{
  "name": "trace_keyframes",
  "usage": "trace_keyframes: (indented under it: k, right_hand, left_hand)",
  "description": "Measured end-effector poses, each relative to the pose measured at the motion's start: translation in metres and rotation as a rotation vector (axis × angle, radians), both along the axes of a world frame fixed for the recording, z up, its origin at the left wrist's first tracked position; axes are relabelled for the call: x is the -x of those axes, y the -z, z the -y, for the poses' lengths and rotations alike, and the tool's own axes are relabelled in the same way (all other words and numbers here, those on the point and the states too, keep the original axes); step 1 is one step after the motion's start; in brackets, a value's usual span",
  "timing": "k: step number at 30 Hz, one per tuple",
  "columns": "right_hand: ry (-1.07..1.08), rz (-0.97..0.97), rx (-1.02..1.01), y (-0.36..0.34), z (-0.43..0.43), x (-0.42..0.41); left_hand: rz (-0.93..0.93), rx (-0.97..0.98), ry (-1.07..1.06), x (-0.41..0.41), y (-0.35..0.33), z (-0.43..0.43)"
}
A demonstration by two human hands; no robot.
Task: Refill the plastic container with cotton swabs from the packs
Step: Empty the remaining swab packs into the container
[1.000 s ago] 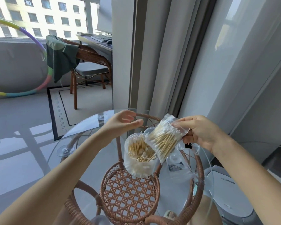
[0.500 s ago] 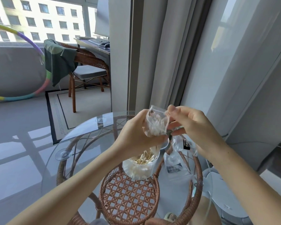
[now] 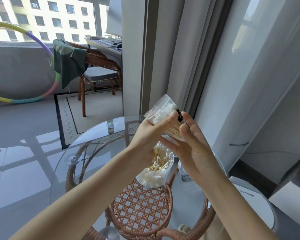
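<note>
glass table (image 3: pixel 93 149) on rattan, wicker chair (image 3: pixel 100 61) by the window. left hand (image 3: pixel 150 135) and right hand (image 3: pixel 193 151) grasp the pack (image 3: pixel 164 110), now higher above the container (image 3: pixel 155 176).

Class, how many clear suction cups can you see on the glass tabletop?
3: one suction cup at the far edge, one at the left edge, one at the near edge. The right arm may hide another.
</note>
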State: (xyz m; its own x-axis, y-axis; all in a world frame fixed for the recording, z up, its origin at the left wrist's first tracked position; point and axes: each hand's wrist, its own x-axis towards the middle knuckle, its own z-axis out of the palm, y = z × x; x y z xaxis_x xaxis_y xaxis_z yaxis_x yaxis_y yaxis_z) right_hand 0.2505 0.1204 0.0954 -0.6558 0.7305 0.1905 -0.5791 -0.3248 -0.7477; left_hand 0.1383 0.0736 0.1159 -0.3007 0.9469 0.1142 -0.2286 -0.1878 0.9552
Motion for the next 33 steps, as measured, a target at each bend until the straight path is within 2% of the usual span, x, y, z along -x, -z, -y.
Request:
trace_keyframes:
  k: [3, 6, 9, 12, 15, 17, 20, 24, 28, 33]
  right_hand:
    - [0.117, 0.116, -0.074, -0.003, 0.005, 0.004]
    - [0.126, 0.219, -0.069, -0.003, 0.0, -0.002]
    - [0.129, 0.395, -0.157, -0.001, -0.01, -0.012]
    - [0.126, 0.703, -0.413, 0.001, -0.019, -0.014]
    - [0.127, 1.03, -0.766, -0.001, -0.027, -0.005]
    - [0.121, 1.165, -1.012, -0.005, -0.027, 0.003]
    - [0.063, 1.238, -1.241, -0.012, -0.023, 0.015]
    - [-0.049, 1.316, -1.426, -0.016, -0.022, 0.028]
    - [-0.195, 1.345, -1.427, -0.017, -0.023, 0.039]
    - [-0.164, 1.3, -1.37, -0.019, -0.026, 0.046]
  left_hand:
    - [-0.038, 0.061, 0.028, 0.004, 0.004, 0.002]
    - [-0.153, 0.116, 0.104, 0.025, 0.011, 0.009]
    - [-0.226, 0.187, 0.038, 0.052, 0.028, 0.021]
    - [-0.338, 0.289, 0.004, 0.069, 0.047, 0.034]
    - [-0.41, 0.364, 0.069, 0.072, 0.063, 0.041]
    - [-0.447, 0.37, 0.102, 0.073, 0.069, 0.04]
    - [-0.507, 0.373, 0.159, 0.075, 0.073, 0.036]
    - [-0.607, 0.367, 0.179, 0.075, 0.073, 0.03]
    - [-0.658, 0.39, 0.2, 0.074, 0.077, 0.026]
    - [-0.633, 0.419, 0.229, 0.072, 0.077, 0.021]
